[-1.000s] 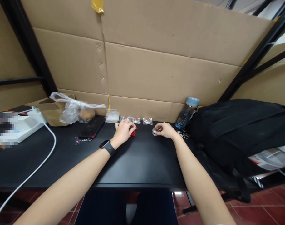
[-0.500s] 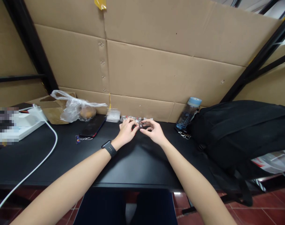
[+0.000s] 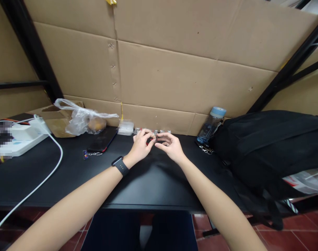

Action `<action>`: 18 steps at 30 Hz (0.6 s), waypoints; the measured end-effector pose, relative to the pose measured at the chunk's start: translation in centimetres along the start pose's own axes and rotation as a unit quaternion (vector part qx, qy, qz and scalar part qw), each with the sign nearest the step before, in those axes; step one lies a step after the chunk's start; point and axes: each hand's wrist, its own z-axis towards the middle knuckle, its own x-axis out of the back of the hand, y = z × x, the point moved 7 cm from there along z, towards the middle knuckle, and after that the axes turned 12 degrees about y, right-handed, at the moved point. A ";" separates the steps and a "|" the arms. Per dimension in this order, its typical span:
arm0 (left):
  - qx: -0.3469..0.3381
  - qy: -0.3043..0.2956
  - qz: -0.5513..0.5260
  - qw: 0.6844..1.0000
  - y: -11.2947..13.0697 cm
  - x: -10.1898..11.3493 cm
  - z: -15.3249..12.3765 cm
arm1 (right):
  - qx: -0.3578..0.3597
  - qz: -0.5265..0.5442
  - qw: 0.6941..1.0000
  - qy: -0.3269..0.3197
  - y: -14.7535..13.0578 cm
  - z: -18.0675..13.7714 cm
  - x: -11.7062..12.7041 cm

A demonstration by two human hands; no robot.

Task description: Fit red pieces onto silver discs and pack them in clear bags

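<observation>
Over the black bench (image 3: 159,190), a small dark object (image 3: 156,139) is held between the fingers of the left hand (image 3: 142,142) and right hand (image 3: 171,146); red cord (image 3: 148,141) is partly hidden by the left fingers.

At right, I am viewing a black backpack (image 3: 273,146) beside a blue-capped bottle (image 3: 208,128) — at left, a white cable (image 3: 61,153) is curving from a power strip (image 3: 30,144).

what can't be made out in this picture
All in the head view:
- small dark thing: too small, partly covered by the fingers of the left hand and right hand
- red thing: mostly hidden by the left hand
- packets: contents too small, partly behind the hands
- yellow tape: cut off by the top edge
</observation>
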 end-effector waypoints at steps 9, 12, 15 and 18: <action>-0.035 -0.002 0.064 0.997 0.8 0.0 -0.4 | -0.036 0.017 0.999 -0.025 1.0 0.3 0.4; -0.042 0.010 0.070 0.997 1.0 0.2 -0.3 | -0.002 -0.060 0.997 -0.052 0.8 0.7 0.9; -0.048 0.021 0.061 0.997 1.1 0.5 -0.2 | 0.050 -0.143 0.987 -0.056 0.4 0.9 1.2; -0.053 0.023 0.050 0.997 1.1 0.7 -0.2 | 0.073 -0.157 0.983 -0.053 0.4 0.8 1.1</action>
